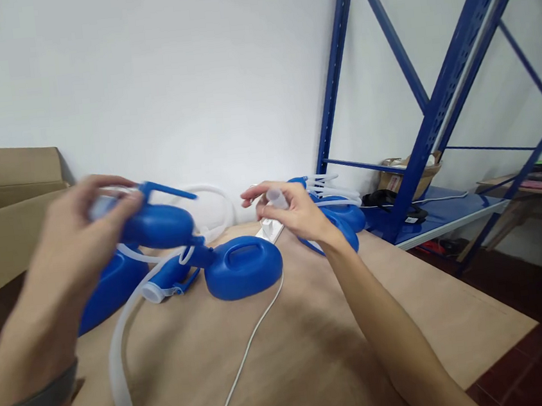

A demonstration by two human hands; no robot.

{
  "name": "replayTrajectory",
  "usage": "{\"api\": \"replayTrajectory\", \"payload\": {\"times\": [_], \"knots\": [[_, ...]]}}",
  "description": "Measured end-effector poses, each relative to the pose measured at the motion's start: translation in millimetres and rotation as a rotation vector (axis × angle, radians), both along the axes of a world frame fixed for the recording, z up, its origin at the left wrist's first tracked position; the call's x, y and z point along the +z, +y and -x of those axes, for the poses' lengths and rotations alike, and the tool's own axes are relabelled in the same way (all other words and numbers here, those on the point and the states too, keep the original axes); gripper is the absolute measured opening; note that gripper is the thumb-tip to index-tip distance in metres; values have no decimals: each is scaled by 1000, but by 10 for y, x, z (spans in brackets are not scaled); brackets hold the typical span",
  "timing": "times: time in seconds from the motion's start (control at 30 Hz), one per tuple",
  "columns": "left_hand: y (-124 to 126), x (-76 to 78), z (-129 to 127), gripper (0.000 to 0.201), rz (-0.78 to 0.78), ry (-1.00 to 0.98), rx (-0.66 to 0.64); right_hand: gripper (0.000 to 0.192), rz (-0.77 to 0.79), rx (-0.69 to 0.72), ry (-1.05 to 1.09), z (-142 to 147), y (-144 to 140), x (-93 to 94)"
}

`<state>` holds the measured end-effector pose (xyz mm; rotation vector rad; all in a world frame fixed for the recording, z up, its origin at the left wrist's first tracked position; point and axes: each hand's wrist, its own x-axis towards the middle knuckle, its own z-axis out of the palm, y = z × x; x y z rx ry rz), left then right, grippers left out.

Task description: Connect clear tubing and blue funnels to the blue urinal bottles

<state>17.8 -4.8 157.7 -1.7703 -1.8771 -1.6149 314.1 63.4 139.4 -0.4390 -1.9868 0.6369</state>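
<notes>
White wall (165, 78), blue metal shelving (439, 101), dark red floor (535, 369)

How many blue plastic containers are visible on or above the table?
4, maybe more: one held in the left hand, one under it at left, one centre, and a cluster behind the right hand.

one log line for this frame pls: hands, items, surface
left hand: holds blue container above table | right hand: pinches clear cap | wooden table: more blue containers, white tubing

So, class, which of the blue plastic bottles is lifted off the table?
The blue plastic bottle gripped in the left hand; the other blue bottles lie on the brown table.
</notes>
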Motion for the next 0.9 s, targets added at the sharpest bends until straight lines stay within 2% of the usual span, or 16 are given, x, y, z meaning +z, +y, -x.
{"api": "replayTrajectory", "payload": {"times": [0.07, 0.13, 0.17, 0.27, 0.37, 0.53, 0.63, 0.77, 0.9], "knots": [[34, -97, -262, 30, 91, 149, -218, 28, 28, 138, -34, 118, -85, -16], [65, -212, -509, 32, 21, 350, -391, 32, 49, 231, -33, 226, -155, -49], [73, -264, -605, 35, -7, 423, -432, 34, 61, 250, -8, 265, -180, -65], [53, -355, -746, 42, -112, 490, -351, 38, 51, 203, 68, 303, -218, -83], [-5, -358, -739, 39, -210, 483, -221, 40, -26, 158, 7, 273, -227, -66], [-60, -340, -719, 30, -334, 647, -38, 45, -34, 247, -58, 257, -238, -57], [-58, -346, -712, 29, -375, 730, 18, 45, -70, 234, -79, 263, -237, -66], [-39, -329, -668, 27, -342, 674, -72, 48, -133, 203, -161, 226, -215, -65], [-44, -300, -683, 31, -307, 483, -280, 70, -135, 106, -193, 176, -175, -73]]}}
